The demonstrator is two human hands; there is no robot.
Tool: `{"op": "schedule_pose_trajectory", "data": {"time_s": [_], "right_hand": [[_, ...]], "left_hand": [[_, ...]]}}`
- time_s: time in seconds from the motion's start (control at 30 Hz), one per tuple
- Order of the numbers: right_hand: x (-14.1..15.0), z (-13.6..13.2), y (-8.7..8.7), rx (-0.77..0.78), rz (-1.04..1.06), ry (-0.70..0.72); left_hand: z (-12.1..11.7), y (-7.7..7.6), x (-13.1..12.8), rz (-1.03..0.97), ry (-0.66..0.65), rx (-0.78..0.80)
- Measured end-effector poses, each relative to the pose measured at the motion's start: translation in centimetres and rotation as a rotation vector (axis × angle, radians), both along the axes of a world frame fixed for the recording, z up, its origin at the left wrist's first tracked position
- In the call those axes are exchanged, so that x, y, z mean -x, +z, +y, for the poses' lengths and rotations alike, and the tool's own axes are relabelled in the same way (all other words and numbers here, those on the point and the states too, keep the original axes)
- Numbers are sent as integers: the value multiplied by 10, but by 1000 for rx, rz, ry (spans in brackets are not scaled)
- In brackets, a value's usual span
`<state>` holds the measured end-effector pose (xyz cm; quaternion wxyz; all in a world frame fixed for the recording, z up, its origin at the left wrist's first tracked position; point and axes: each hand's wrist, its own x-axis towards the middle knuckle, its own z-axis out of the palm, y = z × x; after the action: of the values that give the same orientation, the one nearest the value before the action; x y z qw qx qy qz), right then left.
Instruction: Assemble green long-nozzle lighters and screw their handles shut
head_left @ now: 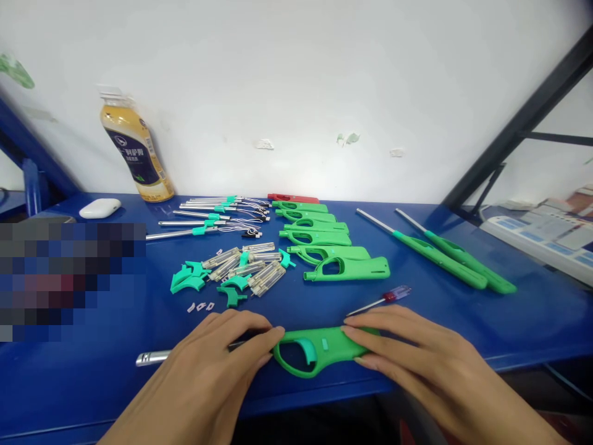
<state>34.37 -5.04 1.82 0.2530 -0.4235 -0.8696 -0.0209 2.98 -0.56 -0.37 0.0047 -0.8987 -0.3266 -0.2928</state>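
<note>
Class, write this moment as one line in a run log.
left hand: on lighter, trigger end | right hand: on its handle end | screwdriver: on table, beyond lighter | shells: beyond screwdriver

Smooth green plastic lighter body (331, 347); shiny metal tube (152, 358).

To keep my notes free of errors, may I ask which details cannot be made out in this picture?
All in the head view:
- Where the metal tube meets the green lighter: hidden by the left hand.
- The lighter's rear end: mostly covered by the right hand.
- Objects at left: masked by a pixelated patch.
- Bottle fine print: too small.
- White panel: cut off by the right edge.
</note>
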Motion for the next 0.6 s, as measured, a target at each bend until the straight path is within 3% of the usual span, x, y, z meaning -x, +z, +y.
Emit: {"op": "schedule_pose_trajectory", "data": {"time_s": [0.3, 0.6], "right_hand": [[0, -4, -11, 226, 94, -82], [3, -12, -20, 240, 121, -130]], "left_hand": [[4, 2, -5, -30, -24, 72], [-4, -2, -7, 22, 38, -28]]}}
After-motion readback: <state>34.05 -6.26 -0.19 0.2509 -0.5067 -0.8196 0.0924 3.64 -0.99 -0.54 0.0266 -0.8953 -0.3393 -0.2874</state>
